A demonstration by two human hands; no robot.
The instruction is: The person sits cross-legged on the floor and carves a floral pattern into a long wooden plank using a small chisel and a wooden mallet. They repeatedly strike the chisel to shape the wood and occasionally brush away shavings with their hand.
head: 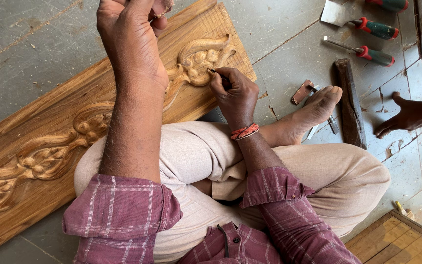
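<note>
Two hands work over a carved plank [64,105] that lies on the floor [25,44] against the seated person's crossed legs. The right hand [234,93] has its fingers closed round a thin tool [217,73], its tip set in the leaf scroll [201,58] near the plank's far end. The left hand [130,36] is raised above the plank, fingers curled round something small at the frame's top edge; what it is I cannot tell.

The main risk, as I judge it, is a slip: the tip sits in fine relief, and a push across the grain could chip a curl. The plank is not clamped, so it may shift. The bare foot [308,112] lies beside loose blades [318,129] and chisels [367,54], and another person's hand [406,115] rests nearby.
</note>
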